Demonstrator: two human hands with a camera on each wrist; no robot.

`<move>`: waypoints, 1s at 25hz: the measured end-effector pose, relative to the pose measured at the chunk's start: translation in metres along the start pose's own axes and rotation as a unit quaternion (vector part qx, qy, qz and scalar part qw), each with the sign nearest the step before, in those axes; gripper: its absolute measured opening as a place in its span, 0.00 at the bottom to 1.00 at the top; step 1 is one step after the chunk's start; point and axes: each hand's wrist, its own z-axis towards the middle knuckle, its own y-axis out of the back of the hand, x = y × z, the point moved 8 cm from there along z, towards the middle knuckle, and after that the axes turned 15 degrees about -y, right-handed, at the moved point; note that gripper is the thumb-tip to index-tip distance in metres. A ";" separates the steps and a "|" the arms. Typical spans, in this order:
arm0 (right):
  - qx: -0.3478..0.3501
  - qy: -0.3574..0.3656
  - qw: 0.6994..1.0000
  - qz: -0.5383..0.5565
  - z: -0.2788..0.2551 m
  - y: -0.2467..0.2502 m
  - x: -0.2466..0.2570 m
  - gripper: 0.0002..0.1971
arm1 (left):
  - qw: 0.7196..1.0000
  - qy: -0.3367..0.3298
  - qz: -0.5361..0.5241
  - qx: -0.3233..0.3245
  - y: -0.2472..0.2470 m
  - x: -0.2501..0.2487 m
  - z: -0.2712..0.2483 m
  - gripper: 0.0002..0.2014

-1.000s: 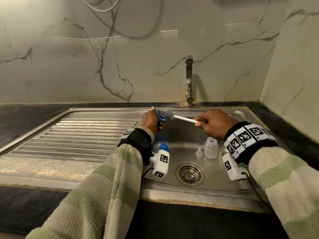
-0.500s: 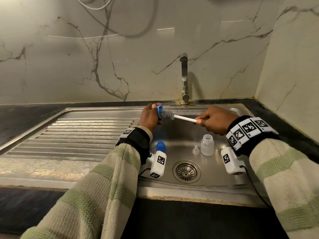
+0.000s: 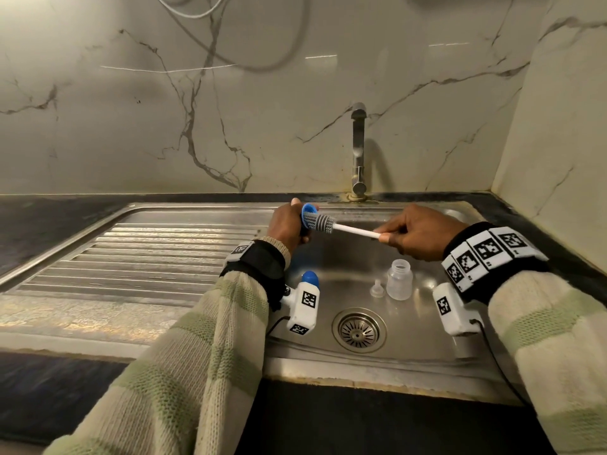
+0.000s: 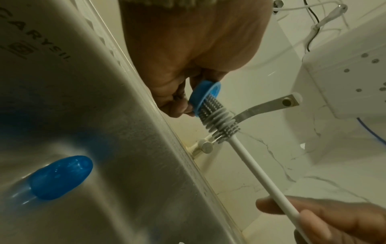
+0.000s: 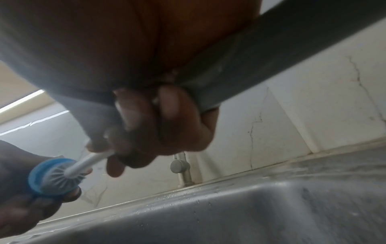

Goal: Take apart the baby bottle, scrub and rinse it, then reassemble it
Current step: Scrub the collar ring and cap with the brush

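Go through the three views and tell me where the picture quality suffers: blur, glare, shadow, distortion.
Head view: dim warm light, sharp, streaks of glare on the marble wall, sink rim bowed by the wide lens. Left wrist view: blue collar and brush sharp, the nearby blue cap soft. Right wrist view: right hand smeared, with a dark, blurred mass filling the top of the frame.

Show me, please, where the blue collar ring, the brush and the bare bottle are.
blue collar ring (image 4: 205, 94): left wrist view, its outer wall.
brush (image 3: 320, 222): head view, its grey bristle head.
bare bottle (image 3: 399, 281): head view, its clear body.
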 end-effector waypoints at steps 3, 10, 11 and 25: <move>-0.044 -0.005 0.997 -0.067 0.003 0.002 0.006 0.10 | 0.998 -0.021 0.060 0.007 -0.001 -0.002 0.001 0.17; -0.039 0.060 0.997 -0.013 -0.002 -0.010 0.022 0.10 | 0.998 0.007 0.043 -0.045 0.013 0.010 0.009 0.20; -0.008 0.036 0.999 0.008 -0.001 -0.011 0.015 0.11 | 0.997 0.004 0.070 -0.027 0.011 0.010 0.008 0.19; -0.063 0.083 0.994 -0.041 -0.004 -0.009 0.027 0.12 | 0.981 0.075 -0.154 -0.096 0.010 0.008 -0.004 0.15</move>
